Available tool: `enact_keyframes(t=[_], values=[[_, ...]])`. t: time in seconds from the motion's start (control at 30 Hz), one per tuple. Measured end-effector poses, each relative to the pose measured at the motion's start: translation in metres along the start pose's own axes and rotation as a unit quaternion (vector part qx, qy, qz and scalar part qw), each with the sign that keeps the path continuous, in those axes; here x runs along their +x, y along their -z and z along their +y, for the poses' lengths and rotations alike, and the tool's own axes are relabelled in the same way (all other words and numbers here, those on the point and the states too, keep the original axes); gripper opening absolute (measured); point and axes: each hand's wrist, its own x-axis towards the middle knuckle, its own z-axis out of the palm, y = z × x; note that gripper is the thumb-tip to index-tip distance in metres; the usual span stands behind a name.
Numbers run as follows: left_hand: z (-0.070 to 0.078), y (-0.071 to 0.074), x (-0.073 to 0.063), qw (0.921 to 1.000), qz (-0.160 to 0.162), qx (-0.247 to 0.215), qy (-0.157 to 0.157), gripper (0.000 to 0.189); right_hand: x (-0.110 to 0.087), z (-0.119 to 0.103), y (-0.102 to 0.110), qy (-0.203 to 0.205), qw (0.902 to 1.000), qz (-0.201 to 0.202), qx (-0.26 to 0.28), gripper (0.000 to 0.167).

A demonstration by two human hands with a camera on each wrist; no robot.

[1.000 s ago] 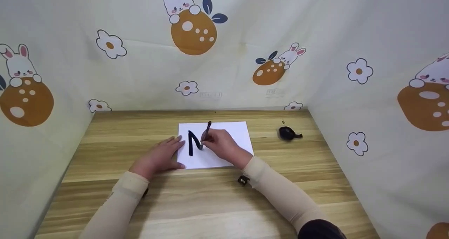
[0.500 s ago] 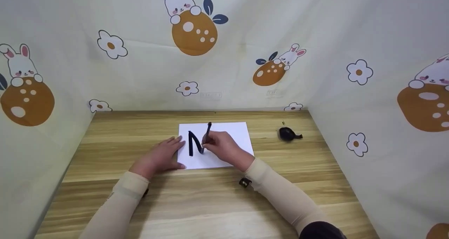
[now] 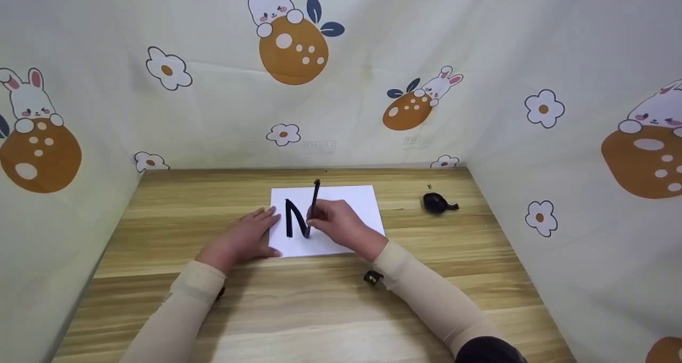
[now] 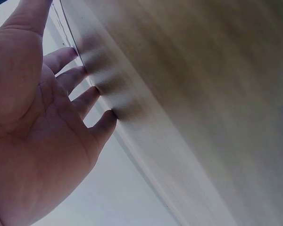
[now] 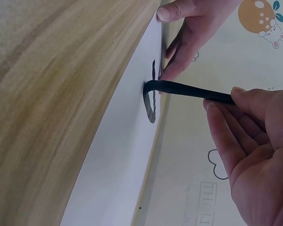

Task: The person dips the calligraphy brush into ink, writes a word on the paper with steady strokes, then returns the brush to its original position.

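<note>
In the head view, a sheet of white paper (image 3: 351, 192) lies on the wooden table, bearing thick black strokes (image 3: 289, 219) that form an upright line and a slanting one. My right hand (image 3: 341, 222) pinches a dark brush (image 3: 316, 192) between thumb and fingers. The right wrist view shows the brush's black tip (image 5: 148, 87) bent against the paper, at the end of the slanting stroke. My left hand (image 3: 246, 238) rests with spread fingers at the paper's left edge. In the left wrist view, the fingertips (image 4: 108, 120) of that hand touch the tabletop.
A small round black dish-like thing (image 3: 436, 203) with a short handle stands on the table (image 3: 298, 309), right of the paper. Pale cloth (image 3: 213, 112) with rabbit and fruit prints surrounds the table at the back and sides.
The brush tip has moved down the paper, and the slanting stroke has grown longer with it. My right hand has shifted slightly down and right; the left hand has stayed put.
</note>
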Motion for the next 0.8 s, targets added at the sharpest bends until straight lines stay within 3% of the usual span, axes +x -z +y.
enact_keyframes(t=[0.3,0.8], values=[[0.002,0.001,-0.001,1.0,-0.004,-0.004,-0.002,0.101,0.005,0.002,0.001,0.017,0.9995,0.025,0.008,0.005],[0.0,0.0,0.001,1.0,-0.003,0.005,0.0,0.101,0.027,0.007,0.001,-0.01,0.9978,0.063,0.018,0.009]])
